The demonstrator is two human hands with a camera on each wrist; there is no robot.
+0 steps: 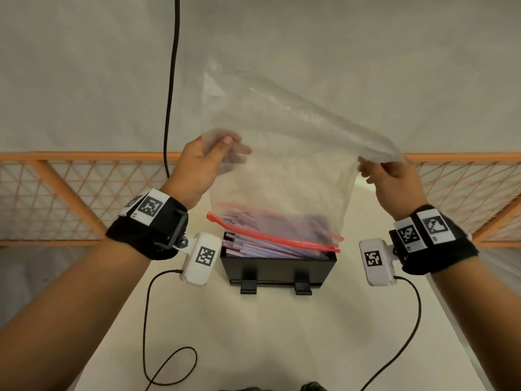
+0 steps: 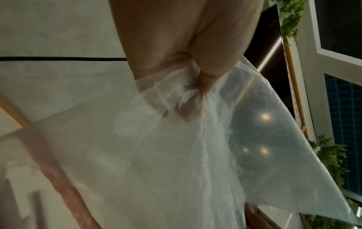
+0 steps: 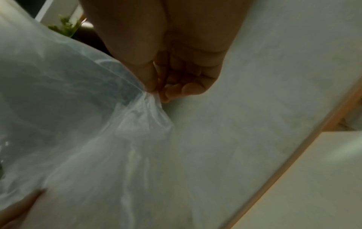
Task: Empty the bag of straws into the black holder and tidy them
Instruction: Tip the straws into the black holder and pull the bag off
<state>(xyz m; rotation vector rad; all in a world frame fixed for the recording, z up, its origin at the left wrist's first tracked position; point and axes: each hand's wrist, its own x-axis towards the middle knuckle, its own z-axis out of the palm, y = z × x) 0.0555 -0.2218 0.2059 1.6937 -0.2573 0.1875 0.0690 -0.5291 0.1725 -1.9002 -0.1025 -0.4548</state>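
A: Clear plastic, inverted: the bag [image 1: 282, 153] hangs mouth-down, its red zip strip [image 1: 273, 235] just over the black holder [image 1: 277, 268]. Grip status?

B: Left hand [image 1: 201, 165] pinches one upper corner, thumb in front, fingers blurred behind the film. Right hand [image 1: 392, 180] pinches the other corner between thumb and curled fingers [image 3: 176, 91].

A: Straws [image 1: 265, 246]?

B: Pink-and-blue wrapped ones lie slanted in the holder; how many are still inside the bag mouth cannot be told through the plastic. The holder's far wall is hidden.

A: Clearance?

B: The holder stands mid-counter [image 1: 282, 334], well apart from both side edges. An orange lattice rail [image 1: 70, 193] runs behind. A black cable [image 1: 172, 80] hangs beside the left hand.
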